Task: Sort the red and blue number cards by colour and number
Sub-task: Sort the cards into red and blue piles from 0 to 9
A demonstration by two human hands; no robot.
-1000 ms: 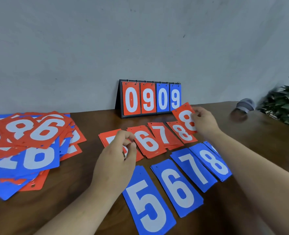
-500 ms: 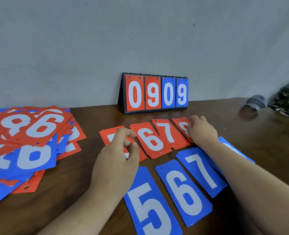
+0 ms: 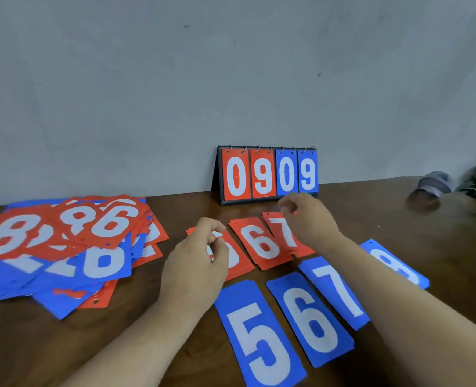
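Hands over red cards: left point(image 3: 195, 263) loosely curled, empty; right point(image 3: 309, 219) grip unclear.

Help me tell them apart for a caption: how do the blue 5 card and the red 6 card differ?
The blue 5 card is blue; the red 6 card is red. The blue 5 card lies nearer the camera, the red 6 card in the row behind. Both lie flat, face up, with white digits.

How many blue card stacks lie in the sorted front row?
4: blue 5 nearest, then blue 6, blue 7, and blue 8 partly behind the right forearm. More may be hidden.
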